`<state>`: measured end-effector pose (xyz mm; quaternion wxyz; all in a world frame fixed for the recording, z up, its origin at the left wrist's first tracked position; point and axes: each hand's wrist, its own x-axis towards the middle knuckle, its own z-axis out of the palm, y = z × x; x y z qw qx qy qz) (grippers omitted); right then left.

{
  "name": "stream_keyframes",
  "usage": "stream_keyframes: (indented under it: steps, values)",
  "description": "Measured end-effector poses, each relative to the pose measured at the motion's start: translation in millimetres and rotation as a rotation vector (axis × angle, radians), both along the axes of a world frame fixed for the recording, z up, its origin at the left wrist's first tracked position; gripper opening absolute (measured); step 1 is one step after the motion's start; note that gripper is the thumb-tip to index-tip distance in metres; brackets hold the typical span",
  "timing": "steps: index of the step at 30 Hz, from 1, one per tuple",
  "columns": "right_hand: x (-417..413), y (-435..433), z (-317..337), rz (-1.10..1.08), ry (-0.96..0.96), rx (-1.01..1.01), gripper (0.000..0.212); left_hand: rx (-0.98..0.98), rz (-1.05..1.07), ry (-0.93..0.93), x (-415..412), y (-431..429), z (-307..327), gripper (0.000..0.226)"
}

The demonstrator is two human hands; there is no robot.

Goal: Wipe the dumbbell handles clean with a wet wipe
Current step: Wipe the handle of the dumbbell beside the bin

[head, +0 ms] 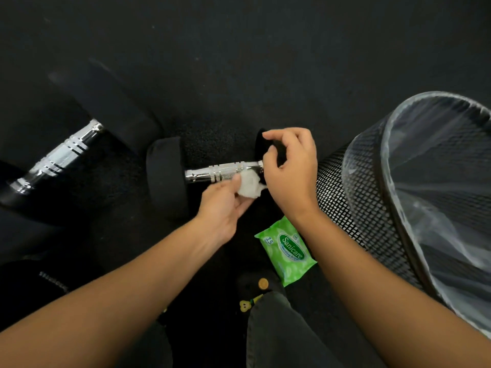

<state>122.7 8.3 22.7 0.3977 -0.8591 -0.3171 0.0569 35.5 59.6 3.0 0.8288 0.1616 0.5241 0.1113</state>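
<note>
A small black dumbbell lies on the dark floor with its chrome handle [220, 172] running left to right. My left hand [223, 211] pinches a crumpled white wet wipe [248, 184] against the front of the handle, near its right end. My right hand [291, 171] hovers over the dumbbell's right head [261, 144], fingers curled and apart, holding nothing that I can see. That head is mostly hidden behind it. A second, larger dumbbell with a chrome handle [59, 155] lies at the left.
A green pack of wet wipes [288, 251] lies on the floor between my forearms. A black mesh waste bin [353, 197] with a clear liner stands close on the right. My knee in dark trousers [279, 330] is at the bottom.
</note>
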Motion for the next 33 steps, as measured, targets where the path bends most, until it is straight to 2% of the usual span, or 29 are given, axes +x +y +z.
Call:
stream_keyframes:
  steps: [2,5,10,13,17,25,33]
  values:
    - [5.9,0.9,-4.0,-0.004,-0.107,-0.03,0.023,-0.037,0.011,0.095,-1.2,-14.5,-15.7,0.015]
    - [12.4,1.3,-15.5,0.04,-0.151,-0.155,0.029,-0.051,0.044,0.171,5.6,-28.3,-33.3,0.03]
    - [13.6,-4.2,-40.8,0.11,-0.215,-0.332,0.04,-0.01,0.201,0.112,31.9,-13.7,-39.3,0.028]
    - [13.2,-4.0,-46.8,0.079,-0.295,-0.318,0.041,-0.068,0.292,0.034,40.0,-2.2,-53.6,0.024]
    - [10.2,0.2,-52.6,0.039,-0.396,-0.349,0.036,-0.089,0.268,-0.037,41.2,-2.2,-70.0,0.029]
    - [11.3,-0.2,-60.6,0.009,-0.465,-0.327,0.026,-0.085,0.242,-0.018,48.8,-4.4,-70.0,0.022]
    - [10.4,-0.1,-61.4,-0.001,-0.488,-0.287,0.046,-0.103,0.257,-0.012,41.5,-11.9,-72.9,0.021]
